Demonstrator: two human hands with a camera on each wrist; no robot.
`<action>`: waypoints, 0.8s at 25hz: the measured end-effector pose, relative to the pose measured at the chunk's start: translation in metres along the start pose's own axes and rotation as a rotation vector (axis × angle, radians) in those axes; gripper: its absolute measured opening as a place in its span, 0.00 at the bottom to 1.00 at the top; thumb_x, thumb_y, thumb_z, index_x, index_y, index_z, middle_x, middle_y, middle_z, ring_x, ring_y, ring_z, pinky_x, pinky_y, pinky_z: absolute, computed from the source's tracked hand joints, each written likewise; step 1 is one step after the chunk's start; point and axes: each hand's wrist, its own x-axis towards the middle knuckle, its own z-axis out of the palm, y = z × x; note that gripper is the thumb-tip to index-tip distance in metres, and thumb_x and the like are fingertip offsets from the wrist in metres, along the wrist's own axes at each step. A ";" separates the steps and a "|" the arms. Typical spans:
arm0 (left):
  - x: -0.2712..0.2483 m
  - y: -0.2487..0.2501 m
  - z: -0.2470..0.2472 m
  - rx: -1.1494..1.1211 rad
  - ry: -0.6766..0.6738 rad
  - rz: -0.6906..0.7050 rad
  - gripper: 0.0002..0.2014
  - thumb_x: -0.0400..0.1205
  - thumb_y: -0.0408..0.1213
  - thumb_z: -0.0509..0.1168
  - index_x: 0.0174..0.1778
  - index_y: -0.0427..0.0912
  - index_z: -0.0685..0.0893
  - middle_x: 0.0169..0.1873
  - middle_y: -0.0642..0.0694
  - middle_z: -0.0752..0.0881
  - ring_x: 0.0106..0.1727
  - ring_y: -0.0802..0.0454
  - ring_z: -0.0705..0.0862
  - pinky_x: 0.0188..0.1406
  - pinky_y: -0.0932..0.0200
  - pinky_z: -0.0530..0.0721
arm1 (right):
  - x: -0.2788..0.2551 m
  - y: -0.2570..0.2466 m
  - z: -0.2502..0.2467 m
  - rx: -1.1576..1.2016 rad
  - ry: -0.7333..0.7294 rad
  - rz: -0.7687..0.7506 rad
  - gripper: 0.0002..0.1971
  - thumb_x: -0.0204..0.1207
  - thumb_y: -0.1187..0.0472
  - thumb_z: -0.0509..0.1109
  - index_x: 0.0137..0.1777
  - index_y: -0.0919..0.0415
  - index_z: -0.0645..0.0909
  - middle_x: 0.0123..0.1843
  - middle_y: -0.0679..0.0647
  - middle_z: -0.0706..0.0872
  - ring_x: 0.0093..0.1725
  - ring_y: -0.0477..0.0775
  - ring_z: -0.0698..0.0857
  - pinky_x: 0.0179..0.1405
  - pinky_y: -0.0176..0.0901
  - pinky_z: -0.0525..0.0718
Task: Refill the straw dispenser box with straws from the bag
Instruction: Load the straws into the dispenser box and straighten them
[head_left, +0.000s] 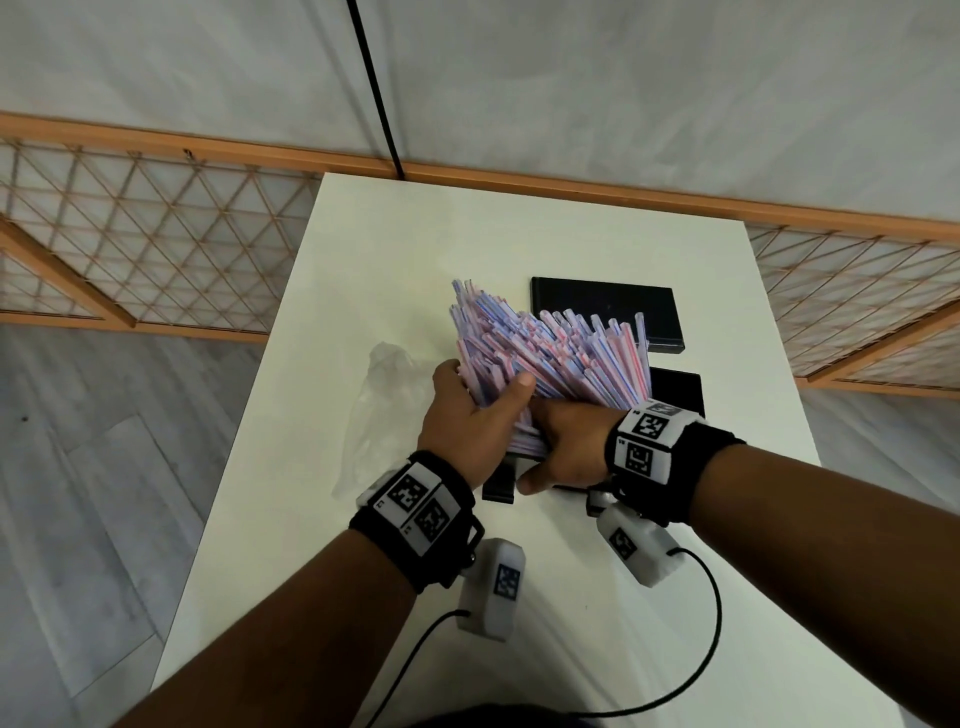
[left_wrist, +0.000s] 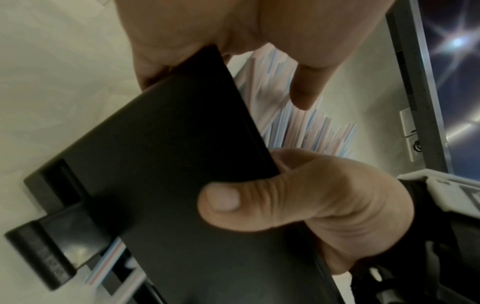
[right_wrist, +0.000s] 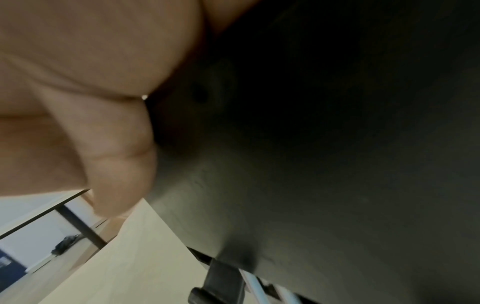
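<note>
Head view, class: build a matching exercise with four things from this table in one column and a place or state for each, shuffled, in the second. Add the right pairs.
Things:
1. straws
2. bag
3. lid
4. box

Places or states:
A. crumpled and clear, left of the hands
B. flat and black, at the table's far side
C. fanned out, held by both hands
D. black, mostly hidden under the straws

Pairs: 1-C, 2-A, 3-B, 4-D
</note>
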 end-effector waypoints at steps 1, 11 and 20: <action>0.000 0.000 0.000 0.007 0.015 0.016 0.41 0.64 0.70 0.75 0.67 0.47 0.76 0.57 0.54 0.90 0.59 0.53 0.90 0.64 0.40 0.87 | 0.000 -0.002 0.000 -0.003 0.038 -0.021 0.39 0.69 0.49 0.81 0.79 0.48 0.68 0.68 0.42 0.81 0.69 0.48 0.80 0.64 0.34 0.72; -0.002 0.043 -0.021 -0.202 0.226 0.080 0.39 0.78 0.46 0.76 0.81 0.49 0.63 0.72 0.50 0.76 0.57 0.62 0.84 0.41 0.75 0.82 | 0.003 0.015 0.008 0.025 0.137 -0.005 0.30 0.55 0.21 0.71 0.44 0.45 0.83 0.41 0.41 0.89 0.43 0.42 0.87 0.47 0.40 0.85; -0.008 0.030 -0.006 -0.004 0.155 0.099 0.33 0.85 0.56 0.62 0.84 0.48 0.64 0.80 0.43 0.75 0.76 0.44 0.78 0.74 0.51 0.78 | -0.008 0.010 0.014 -0.033 0.241 -0.049 0.27 0.66 0.25 0.69 0.53 0.45 0.81 0.47 0.44 0.86 0.51 0.50 0.85 0.54 0.39 0.80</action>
